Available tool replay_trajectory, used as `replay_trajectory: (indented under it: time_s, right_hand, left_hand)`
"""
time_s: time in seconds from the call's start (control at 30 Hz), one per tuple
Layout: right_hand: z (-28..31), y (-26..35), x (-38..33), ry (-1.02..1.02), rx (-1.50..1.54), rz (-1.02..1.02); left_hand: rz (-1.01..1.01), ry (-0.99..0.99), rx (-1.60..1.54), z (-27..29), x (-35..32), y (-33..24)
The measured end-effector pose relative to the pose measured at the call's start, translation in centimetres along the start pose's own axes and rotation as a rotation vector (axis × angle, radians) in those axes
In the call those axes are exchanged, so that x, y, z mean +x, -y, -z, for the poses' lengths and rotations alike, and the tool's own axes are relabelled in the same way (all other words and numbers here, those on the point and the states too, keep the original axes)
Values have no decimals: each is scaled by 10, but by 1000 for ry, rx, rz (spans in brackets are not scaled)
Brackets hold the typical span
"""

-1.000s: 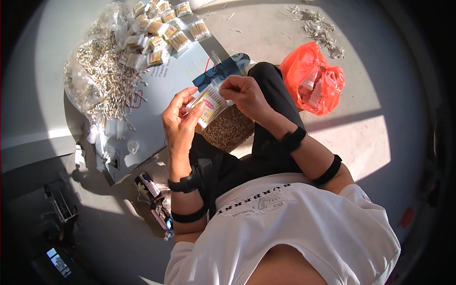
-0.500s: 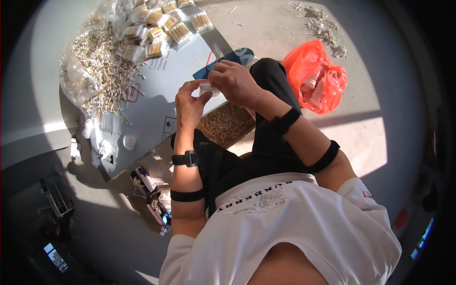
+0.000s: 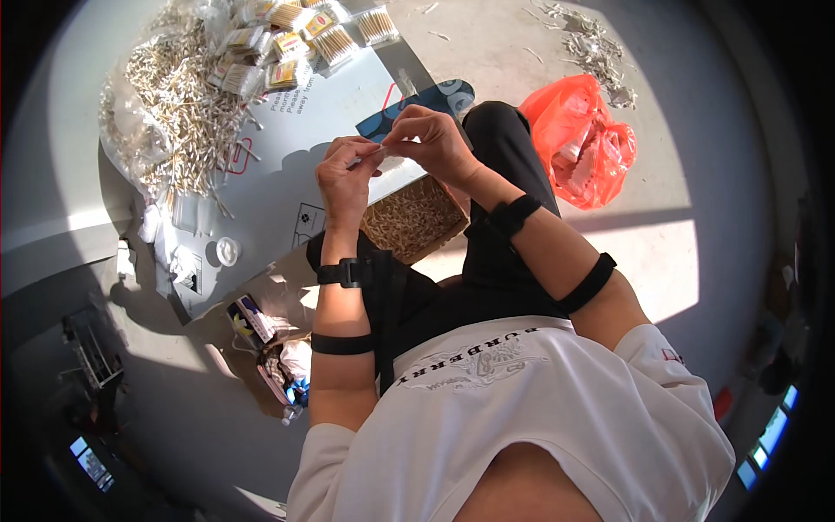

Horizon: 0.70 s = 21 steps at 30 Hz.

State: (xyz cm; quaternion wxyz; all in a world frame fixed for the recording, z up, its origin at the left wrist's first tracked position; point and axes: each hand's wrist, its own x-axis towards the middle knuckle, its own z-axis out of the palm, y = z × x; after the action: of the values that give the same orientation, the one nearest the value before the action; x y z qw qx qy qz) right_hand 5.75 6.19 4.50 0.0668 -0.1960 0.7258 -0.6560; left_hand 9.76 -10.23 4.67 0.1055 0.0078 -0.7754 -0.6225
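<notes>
Both my hands meet above the near edge of the grey tabletop [image 3: 287, 196], fingertips pinched on a small clear plastic bag [image 3: 395, 163]. My left hand [image 3: 346, 181] grips its left end between thumb and fingers. Close beside it, my right hand [image 3: 432, 146] pinches the top edge. Fingers partly hide the bag, and I cannot tell what is in it. Below them, a cardboard box [image 3: 462, 221] by my legs holds many loose cotton swabs [image 3: 409, 217]. On the table's left lies a big heap of cotton swabs [image 3: 178, 113], partly in clear plastic.
Filled cotton swab packs [image 3: 335, 45] cluster at the table's far side. A small round white container [image 3: 228, 251] stands near clear empty bags [image 3: 193, 213]. Right of my knee sits a red plastic bag [image 3: 578, 139]; whitish scraps [image 3: 596, 52] lie on the floor beyond. A carton [image 3: 261, 374] stands below the table.
My right hand has lowered its fingers and turned, so its fingertips now meet the left hand's at the bag's edge. Less of the bag shows between them. The view has shifted slightly.
</notes>
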Motion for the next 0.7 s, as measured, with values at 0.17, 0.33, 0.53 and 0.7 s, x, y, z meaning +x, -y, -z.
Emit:
replay_trajectory:
  time_s: [0.17,0.33,0.53,0.7]
  right_hand:
    - [-2,9,5,-35,-370,301]
    - [-1,14,10,31,-510,358]
    - [-4,11,11,105,-568,358]
    - [-1,13,26,174,-695,223]
  left_hand:
    - [-225,-1,211,4,2,-4]
    - [-393,75,566,3,11,-18]
    - [-283,51,471,-3,9,-14]
    - [-231,95,511,1,23,-9]
